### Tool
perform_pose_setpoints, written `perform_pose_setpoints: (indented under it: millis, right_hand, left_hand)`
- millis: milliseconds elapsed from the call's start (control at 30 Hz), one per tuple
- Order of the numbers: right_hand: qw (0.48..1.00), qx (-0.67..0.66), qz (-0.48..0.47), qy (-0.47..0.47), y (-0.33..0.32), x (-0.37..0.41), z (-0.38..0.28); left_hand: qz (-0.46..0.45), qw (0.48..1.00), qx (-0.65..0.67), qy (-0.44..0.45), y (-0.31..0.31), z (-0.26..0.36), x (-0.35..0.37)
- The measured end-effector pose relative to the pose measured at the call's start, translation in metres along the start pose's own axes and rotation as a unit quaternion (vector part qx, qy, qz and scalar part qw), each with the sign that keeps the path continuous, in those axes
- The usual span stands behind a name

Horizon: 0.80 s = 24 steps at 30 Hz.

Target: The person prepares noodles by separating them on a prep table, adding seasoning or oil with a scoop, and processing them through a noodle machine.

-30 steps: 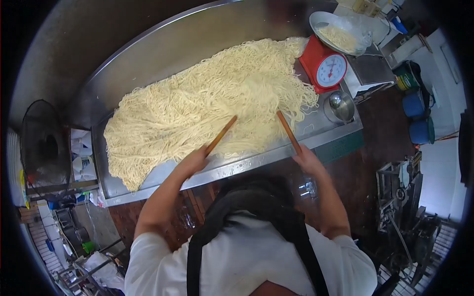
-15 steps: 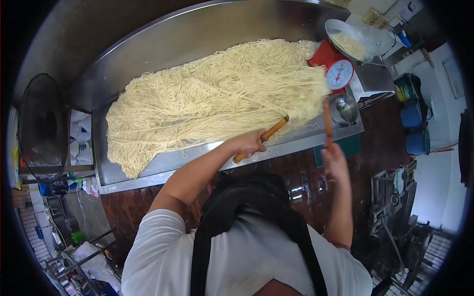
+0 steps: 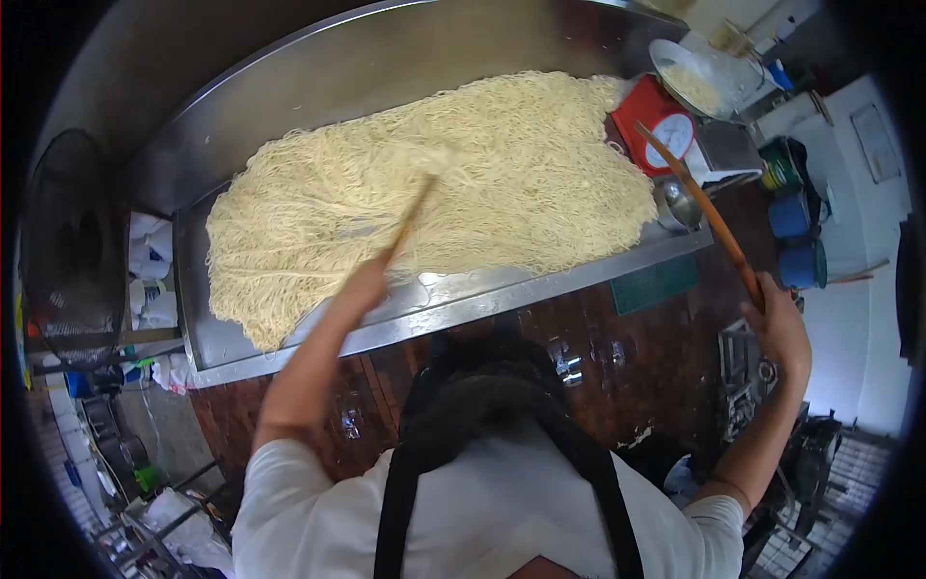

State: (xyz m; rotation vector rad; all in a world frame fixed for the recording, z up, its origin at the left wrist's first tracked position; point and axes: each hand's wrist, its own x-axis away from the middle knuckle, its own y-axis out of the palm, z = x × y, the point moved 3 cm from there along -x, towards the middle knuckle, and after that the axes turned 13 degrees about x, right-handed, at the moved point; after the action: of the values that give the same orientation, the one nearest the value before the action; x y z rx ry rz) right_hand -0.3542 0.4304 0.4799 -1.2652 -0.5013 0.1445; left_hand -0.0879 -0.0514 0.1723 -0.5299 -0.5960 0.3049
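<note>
A broad bed of pale noodles point(image 3: 463, 183) covers most of a metal tray table point(image 3: 482, 291). My left hand point(image 3: 368, 282) is closed around a wooden stick point(image 3: 413, 220), whose far end reaches into the noodles near their middle; hand and stick are slightly blurred. Off the tray's right end, my right hand point(image 3: 776, 323) grips a second, longer-looking wooden stick point(image 3: 709, 209). That stick slants up and left, its tip in front of the red dial scale point(image 3: 641, 108), apart from the noodles.
A metal bowl point(image 3: 678, 206) sits at the tray's right end. Behind the scale is a pan point(image 3: 690, 82) holding some noodles. A large fan point(image 3: 72, 246) stands at the left. Blue buckets point(image 3: 799, 265) and machinery point(image 3: 743, 372) are to the right, above a wet floor.
My left hand has moved left, swinging its stick into the noodles' middle. My right hand has moved out to the right with its stick. The noodles at the right now lie flatter and more spread.
</note>
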Motion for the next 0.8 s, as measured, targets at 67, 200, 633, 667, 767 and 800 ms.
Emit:
perform_pose_setpoints:
  millis: [67,200,633,667,767,800]
  right_hand:
    - [0.996,-0.068,-0.012,-0.061,-0.006,-0.028,-0.033]
    - [0.983,0.0,-0.037,-0.181,0.036,-0.101,-0.047]
    - [0.927,-0.146,-0.111,-0.328,0.154,-0.274,-0.324]
    - [0.926,-0.177,-0.114,-0.315,0.176,-0.269,-0.315]
    - [0.921,-0.196,-0.051,-0.333,0.256,-0.236,-0.328]
    - [0.913,-0.221,-0.072,-0.334,0.245,-0.228,-0.348]
  left_hand:
    - [-0.086,0.992,-0.088,-0.031,0.018,0.06,-0.014]
    - [-0.049,0.997,-0.01,0.066,-0.058,0.015,0.049]
    - [0.08,0.93,0.355,-0.058,0.008,-0.032,-0.04]
    - [0.079,0.907,0.41,-0.047,0.012,-0.041,-0.032]
    - [0.128,0.933,0.333,-0.054,0.061,-0.089,-0.032]
    - [0.141,0.917,0.366,-0.078,0.061,-0.062,-0.041]
